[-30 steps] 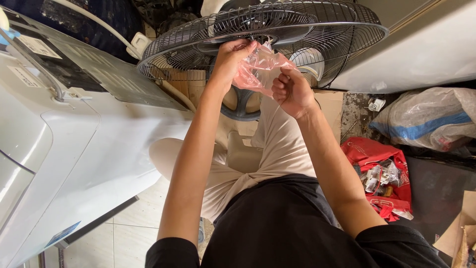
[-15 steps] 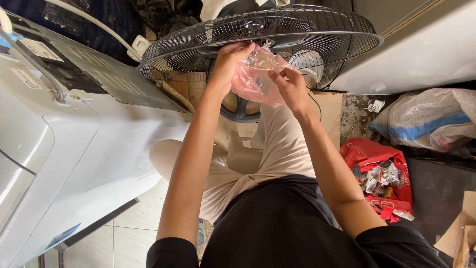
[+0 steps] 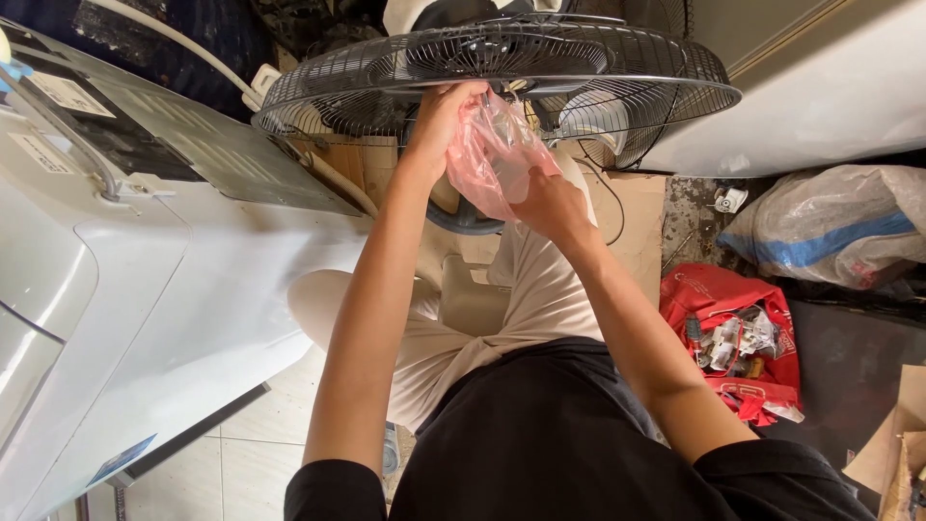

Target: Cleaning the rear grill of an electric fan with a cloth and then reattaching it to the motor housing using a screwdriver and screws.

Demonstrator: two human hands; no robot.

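Left hand [image 3: 446,114] pinches the top of a pink bag [image 3: 492,159]; right hand [image 3: 548,205] grips its bottom, both just below the fan [image 3: 502,82].

I'm looking down at a pale tiled floor [image 3: 241,453], with a flattened cardboard sheet [image 3: 637,217] on it, a red bag [image 3: 719,299] of small parts and a tied clear sack [image 3: 830,227] just beyond.

We have little room: the fan cage [image 3: 502,82] blocks ahead, the white washing machine [image 3: 145,289] walls our left side, and the red bag [image 3: 733,338] and tied sack [image 3: 830,227] crowd the floor [image 3: 241,444] at right.
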